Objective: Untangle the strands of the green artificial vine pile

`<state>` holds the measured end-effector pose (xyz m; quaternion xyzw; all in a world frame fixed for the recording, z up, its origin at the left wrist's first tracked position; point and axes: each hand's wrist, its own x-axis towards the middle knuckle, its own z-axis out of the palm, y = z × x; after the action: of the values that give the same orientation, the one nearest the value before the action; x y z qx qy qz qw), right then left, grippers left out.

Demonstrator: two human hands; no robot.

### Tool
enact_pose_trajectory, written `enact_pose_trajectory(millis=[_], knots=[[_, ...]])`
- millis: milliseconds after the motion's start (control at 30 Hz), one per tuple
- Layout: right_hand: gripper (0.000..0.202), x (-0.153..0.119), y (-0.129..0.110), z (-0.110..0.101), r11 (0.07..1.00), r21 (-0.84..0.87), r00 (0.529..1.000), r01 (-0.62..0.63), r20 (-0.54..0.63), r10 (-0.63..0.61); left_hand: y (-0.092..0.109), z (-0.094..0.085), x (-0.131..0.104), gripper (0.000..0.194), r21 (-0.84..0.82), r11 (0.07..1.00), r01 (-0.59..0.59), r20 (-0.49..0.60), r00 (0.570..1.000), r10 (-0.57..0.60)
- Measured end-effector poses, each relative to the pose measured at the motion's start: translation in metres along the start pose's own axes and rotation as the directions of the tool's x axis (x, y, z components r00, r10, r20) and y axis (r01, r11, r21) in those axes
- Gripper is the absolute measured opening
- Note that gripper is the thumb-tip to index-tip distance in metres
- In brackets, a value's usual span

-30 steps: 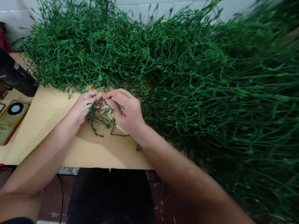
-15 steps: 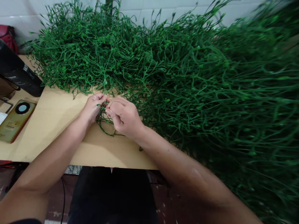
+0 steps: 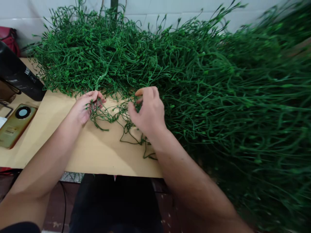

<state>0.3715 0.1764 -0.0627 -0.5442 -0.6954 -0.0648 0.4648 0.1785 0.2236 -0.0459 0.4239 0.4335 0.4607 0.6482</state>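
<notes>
My left hand (image 3: 86, 106) is closed around a small bunch of thin green stems (image 3: 99, 118) with tiny bud-like tips, whose loose ends dangle to the right over the board. Over to the right, my right hand (image 3: 149, 110) has its thumb and index finger apart, curved toward more tangled stems (image 3: 131, 134). Nothing shows between those fingers, though its palm is hidden. Just beyond both hands lies a long heap of the same green, plastic-looking stems (image 3: 102, 55).
The tan board (image 3: 97, 158) carries the work, its front edge near my lap. At left are a black bottle (image 3: 21, 74) lying at a slant, a phone (image 3: 16, 127) and a red bag (image 3: 9, 38). More stems (image 3: 230, 113) spread along the right, and a tiled wall (image 3: 138, 21) stands behind.
My hands have come apart: the right one moved right and its fingers opened, while the left shifted slightly left with its stems. More tangled stems are now visible between them.
</notes>
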Motion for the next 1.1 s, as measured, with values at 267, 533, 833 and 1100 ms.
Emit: enact_pose_trajectory(millis=[267, 533, 833, 1100], knots=[[0.032, -0.011, -0.026, 0.023, 0.981, 0.033, 0.970, 0.190, 0.151, -0.192, -0.003, 0.015, -0.005, 0.014, 0.033, 0.998, 0.050, 0.055, 0.997, -0.051], [0.037, -0.005, -0.025, 0.016, 0.995, -0.044, 0.981, 0.092, 0.177, -0.083, -0.005, 0.019, -0.004, 0.019, 0.029, 0.999, 0.042, 0.104, 0.994, -0.045], [0.025, -0.006, -0.020, 0.024, 0.957, 0.259, 0.963, 0.132, 0.194, -0.186, -0.003, 0.019, -0.003, 0.025, 0.006, 0.998, 0.069, 0.093, 0.993, -0.069], [0.022, -0.005, -0.034, 0.019, 0.814, 0.538, 0.925, 0.221, 0.149, -0.349, -0.005, 0.024, -0.004, 0.026, 0.035, 0.997, 0.066, 0.037, 0.997, -0.067]])
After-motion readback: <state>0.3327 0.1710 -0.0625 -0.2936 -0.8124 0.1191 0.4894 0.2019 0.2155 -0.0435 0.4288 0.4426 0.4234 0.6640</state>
